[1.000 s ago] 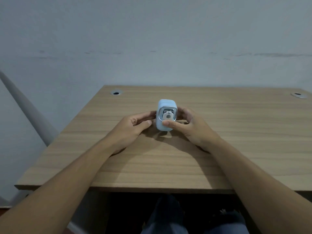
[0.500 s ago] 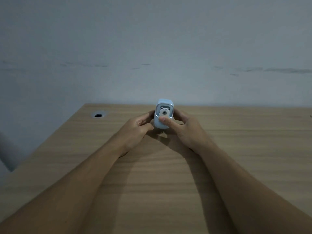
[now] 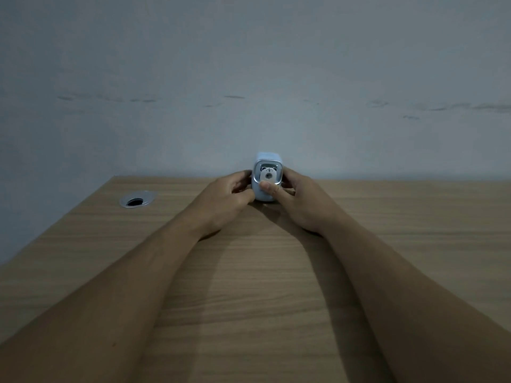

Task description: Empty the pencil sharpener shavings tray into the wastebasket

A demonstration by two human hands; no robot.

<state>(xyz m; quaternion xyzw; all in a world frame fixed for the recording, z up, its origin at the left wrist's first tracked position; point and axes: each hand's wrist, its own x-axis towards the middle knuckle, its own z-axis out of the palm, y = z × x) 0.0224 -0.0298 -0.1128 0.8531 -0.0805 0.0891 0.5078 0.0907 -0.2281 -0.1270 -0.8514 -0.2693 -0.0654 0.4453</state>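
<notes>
At twelve o'clock on the wooden desk (image 3: 249, 272), near its far edge, one pale-blue plastic pencil sharpener with a bear face (image 3: 267, 178) stands upright. The left hand (image 3: 225, 199) grips its nine o'clock side, likely to brace it; the right hand (image 3: 300, 201) clasps the three o'clock side, thumb on the front, probably seeking the tray. One round cable grommet (image 3: 138, 199) lies at ten o'clock. No wastebasket shows.

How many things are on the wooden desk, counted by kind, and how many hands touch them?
Pencil sharpener, light blue with a bear face: 1
Cable hole cover, silver, set in the desk: 1
Hands on the sharpener: 2, the left hand and the right hand
Total: 2 things and 2 hands. No wastebasket is in view.
</notes>
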